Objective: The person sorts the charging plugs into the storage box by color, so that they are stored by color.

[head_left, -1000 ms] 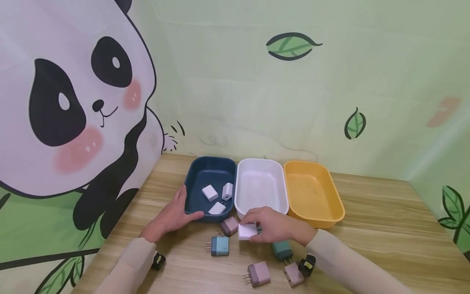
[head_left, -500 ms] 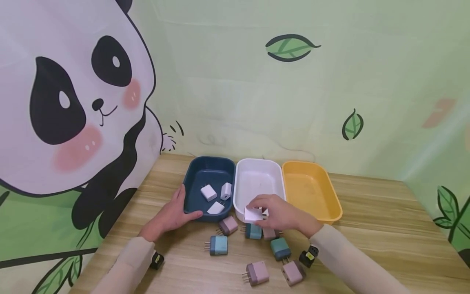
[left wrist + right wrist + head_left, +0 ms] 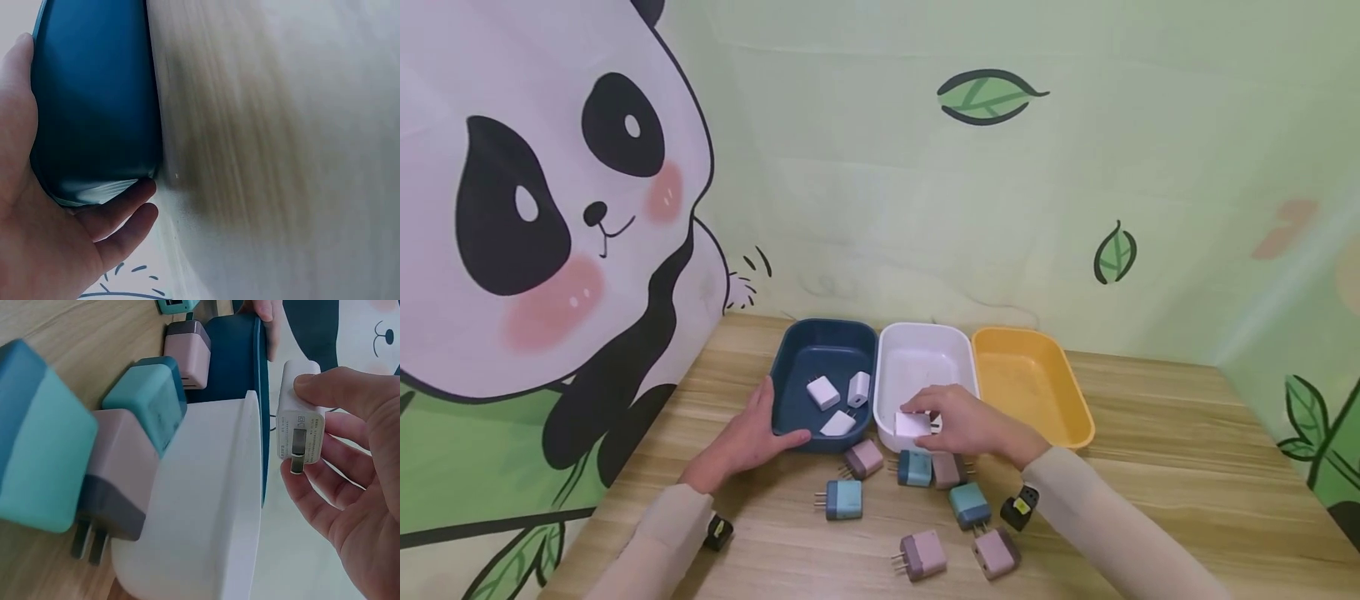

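Observation:
My right hand (image 3: 966,421) pinches a white charger plug (image 3: 301,412) between thumb and fingers, above the near end of the white tray (image 3: 925,362). In the right wrist view, its metal prongs point down past the fingertips. My left hand (image 3: 745,433) rests spread against the near left corner of the dark blue tray (image 3: 827,354), thumb along the front and fingers along the left side. The left wrist view shows two fingers (image 3: 128,209) against that tray's outer wall. Three white charger plugs, among them one (image 3: 823,392) at the left, lie in the blue tray.
To the right of the white tray stands a yellow tray (image 3: 1030,379). Several pink and teal charger plugs lie in front of the trays, among them a teal one (image 3: 844,500) and a pink one (image 3: 922,556). A printed panda wall (image 3: 1000,208) rises behind the wooden table (image 3: 1150,467).
My right hand has lifted the white charger plug away from the plugs on the table and forward over the white tray's near edge. My left hand stays at the blue tray.

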`<state>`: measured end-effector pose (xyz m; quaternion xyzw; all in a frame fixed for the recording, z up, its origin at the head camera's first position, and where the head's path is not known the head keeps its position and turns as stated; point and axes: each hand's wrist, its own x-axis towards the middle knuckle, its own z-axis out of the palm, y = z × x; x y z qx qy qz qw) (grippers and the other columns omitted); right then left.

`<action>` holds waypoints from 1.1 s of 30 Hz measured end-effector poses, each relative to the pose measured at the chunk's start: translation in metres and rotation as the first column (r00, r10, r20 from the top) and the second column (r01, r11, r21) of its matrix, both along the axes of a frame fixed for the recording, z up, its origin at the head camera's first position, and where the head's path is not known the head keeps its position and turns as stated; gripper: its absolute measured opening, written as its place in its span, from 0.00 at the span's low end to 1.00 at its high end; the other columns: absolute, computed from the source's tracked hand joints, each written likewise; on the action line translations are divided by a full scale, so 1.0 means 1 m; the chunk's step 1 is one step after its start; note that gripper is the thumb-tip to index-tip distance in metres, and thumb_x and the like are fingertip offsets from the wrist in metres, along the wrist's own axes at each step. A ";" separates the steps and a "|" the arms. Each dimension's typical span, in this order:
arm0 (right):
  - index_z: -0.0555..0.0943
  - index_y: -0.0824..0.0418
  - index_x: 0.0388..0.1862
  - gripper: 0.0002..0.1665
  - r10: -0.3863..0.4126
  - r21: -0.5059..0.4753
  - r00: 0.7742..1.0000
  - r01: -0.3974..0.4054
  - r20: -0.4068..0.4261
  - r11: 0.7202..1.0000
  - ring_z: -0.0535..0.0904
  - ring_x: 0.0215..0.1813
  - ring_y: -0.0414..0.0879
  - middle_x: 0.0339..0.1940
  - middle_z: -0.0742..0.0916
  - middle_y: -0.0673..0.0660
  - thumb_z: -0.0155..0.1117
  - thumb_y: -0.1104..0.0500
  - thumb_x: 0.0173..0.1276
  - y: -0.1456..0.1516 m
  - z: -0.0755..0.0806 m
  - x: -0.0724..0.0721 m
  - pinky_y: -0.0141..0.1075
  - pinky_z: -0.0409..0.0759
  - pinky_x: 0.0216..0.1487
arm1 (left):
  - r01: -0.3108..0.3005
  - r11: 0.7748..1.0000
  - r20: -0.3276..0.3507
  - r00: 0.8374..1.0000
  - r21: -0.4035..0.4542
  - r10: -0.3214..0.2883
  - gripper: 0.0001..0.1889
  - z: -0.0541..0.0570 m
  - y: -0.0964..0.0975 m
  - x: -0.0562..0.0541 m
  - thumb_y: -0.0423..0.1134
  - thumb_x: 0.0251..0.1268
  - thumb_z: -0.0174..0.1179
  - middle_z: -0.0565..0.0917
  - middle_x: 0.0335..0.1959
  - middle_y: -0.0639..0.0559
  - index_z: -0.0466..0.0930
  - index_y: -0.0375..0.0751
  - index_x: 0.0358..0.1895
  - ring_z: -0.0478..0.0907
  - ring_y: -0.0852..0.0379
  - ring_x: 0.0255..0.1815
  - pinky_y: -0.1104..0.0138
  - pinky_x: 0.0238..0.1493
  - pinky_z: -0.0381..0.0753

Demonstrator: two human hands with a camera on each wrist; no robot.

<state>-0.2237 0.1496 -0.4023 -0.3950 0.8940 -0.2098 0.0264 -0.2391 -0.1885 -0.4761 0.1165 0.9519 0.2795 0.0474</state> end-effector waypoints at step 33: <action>0.82 0.62 0.53 0.22 0.096 0.040 0.995 -0.094 -0.029 0.995 0.77 0.38 0.42 0.44 0.82 0.53 0.69 0.56 0.59 -0.074 -0.001 -0.043 0.28 0.76 0.41 | 0.019 1.000 0.046 0.999 -0.009 -0.018 0.64 0.005 -0.001 0.000 0.69 0.50 0.60 0.41 0.74 0.31 0.31 0.29 0.73 0.51 0.35 0.71 0.45 0.65 0.57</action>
